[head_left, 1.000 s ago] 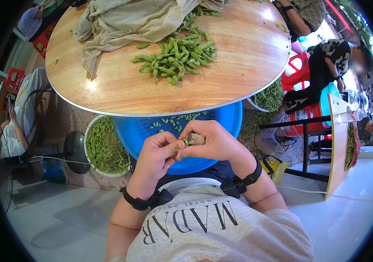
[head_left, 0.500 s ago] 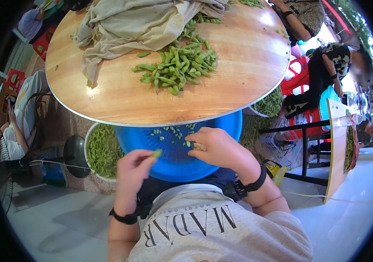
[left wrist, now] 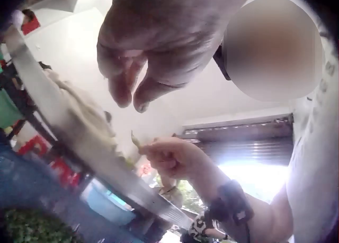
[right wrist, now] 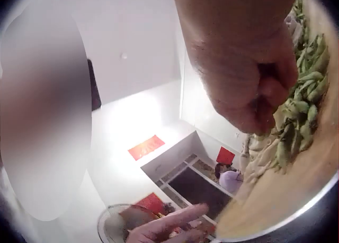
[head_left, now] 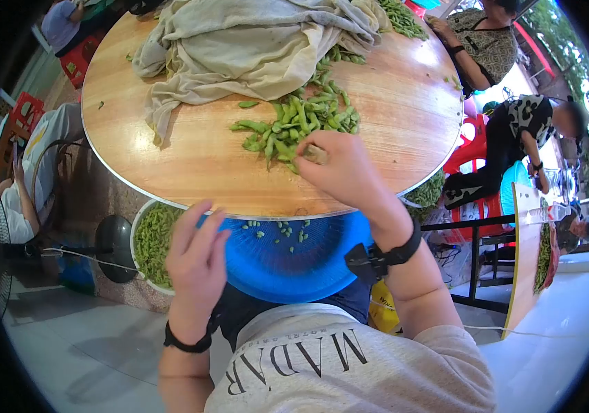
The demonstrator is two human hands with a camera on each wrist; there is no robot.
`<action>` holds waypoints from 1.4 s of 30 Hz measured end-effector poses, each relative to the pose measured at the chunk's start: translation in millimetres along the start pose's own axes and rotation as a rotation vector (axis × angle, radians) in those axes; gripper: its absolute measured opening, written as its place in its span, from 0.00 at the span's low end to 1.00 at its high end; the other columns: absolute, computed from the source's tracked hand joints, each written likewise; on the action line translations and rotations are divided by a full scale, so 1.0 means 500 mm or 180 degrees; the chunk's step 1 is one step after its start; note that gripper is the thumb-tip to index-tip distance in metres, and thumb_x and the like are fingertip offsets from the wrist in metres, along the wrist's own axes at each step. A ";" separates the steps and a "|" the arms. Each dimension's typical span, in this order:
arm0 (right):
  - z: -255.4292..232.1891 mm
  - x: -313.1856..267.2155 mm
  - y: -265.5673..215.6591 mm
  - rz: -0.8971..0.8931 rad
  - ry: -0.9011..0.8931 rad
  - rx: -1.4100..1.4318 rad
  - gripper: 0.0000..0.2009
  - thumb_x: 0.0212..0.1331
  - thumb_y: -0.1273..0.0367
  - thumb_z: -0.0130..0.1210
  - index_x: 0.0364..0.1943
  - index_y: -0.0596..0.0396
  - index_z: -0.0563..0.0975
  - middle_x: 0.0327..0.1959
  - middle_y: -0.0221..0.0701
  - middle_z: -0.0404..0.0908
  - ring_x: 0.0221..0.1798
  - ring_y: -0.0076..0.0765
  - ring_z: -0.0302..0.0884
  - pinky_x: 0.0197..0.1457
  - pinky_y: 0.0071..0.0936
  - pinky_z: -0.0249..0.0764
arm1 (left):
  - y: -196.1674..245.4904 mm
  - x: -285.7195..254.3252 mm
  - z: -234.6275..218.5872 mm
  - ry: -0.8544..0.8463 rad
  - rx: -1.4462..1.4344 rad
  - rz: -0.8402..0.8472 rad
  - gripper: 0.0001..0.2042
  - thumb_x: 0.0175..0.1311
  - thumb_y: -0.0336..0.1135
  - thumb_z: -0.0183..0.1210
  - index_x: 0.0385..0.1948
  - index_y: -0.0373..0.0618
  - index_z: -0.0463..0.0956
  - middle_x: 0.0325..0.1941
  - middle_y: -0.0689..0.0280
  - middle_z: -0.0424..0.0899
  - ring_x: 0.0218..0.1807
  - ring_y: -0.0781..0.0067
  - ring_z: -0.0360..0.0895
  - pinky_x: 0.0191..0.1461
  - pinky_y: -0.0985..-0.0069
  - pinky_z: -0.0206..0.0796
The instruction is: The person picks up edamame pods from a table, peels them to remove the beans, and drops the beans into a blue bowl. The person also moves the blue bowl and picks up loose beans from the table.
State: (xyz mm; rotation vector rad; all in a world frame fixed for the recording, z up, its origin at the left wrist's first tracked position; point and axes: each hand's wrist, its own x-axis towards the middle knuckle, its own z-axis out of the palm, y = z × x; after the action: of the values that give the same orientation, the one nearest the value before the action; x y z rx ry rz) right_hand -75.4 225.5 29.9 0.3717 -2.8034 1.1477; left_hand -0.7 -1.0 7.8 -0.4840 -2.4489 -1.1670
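Observation:
My right hand [head_left: 349,165] is over the near edge of a heap of green edamame pods [head_left: 305,113] on the round wooden table. In the left wrist view, a slender edamame pod [left wrist: 134,139] sticks out from its pinched fingertips. A greyish-brown piece [head_left: 316,154] shows at those fingers in the head view. My left hand [head_left: 197,268] hovers by the table's front edge, fingers loosely extended and nothing between them. Below both hands sits a blue basin [head_left: 239,265] with several shelled beans [head_left: 282,228] scattered in it.
A crumpled beige cloth [head_left: 239,58] covers the back of the table [head_left: 191,165]. White tub [head_left: 162,288] full of pods stands at the left on the floor. People sit around, one person in a patterned shirt [head_left: 491,45] at the far right of the table.
Both hands were together over the basin, then parted. The left hand moved left with a green piece, which is now gone from its fingers. The right hand reached forward to the pod heap.

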 end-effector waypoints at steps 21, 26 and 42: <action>0.042 -0.176 -0.029 0.1222 -0.0897 0.3344 0.19 0.63 0.55 0.40 0.26 0.56 0.70 0.15 0.23 0.66 0.16 0.15 0.58 0.17 0.13 0.54 | 0.093 -0.007 0.079 -0.0484 -0.0586 0.0050 0.08 0.46 0.22 0.60 0.30 0.38 0.76 0.20 0.59 0.74 0.21 0.64 0.72 0.23 0.74 0.64; 0.047 -0.183 -0.034 0.1143 -0.0704 0.2939 0.14 0.63 0.61 0.43 0.26 0.57 0.70 0.15 0.22 0.67 0.16 0.15 0.59 0.18 0.14 0.56 | 0.101 -0.015 0.086 -0.0359 -0.0470 0.0033 0.06 0.45 0.20 0.60 0.27 0.37 0.76 0.20 0.59 0.76 0.21 0.67 0.73 0.24 0.77 0.64; 0.063 -0.208 -0.013 0.0389 -0.0502 0.2280 0.10 0.60 0.68 0.46 0.26 0.60 0.71 0.16 0.28 0.69 0.20 0.20 0.65 0.24 0.20 0.63 | 0.041 -0.042 0.098 -0.0982 -0.4111 -0.2840 0.06 0.58 0.29 0.54 0.28 0.36 0.75 0.20 0.63 0.77 0.12 0.83 0.65 0.13 0.88 0.52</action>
State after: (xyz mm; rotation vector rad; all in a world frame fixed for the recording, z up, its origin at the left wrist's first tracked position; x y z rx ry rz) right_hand 27.3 218.6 -6.2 0.3449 -2.4557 2.2223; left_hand 17.7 47.1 -17.2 0.2276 -1.7468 -3.2006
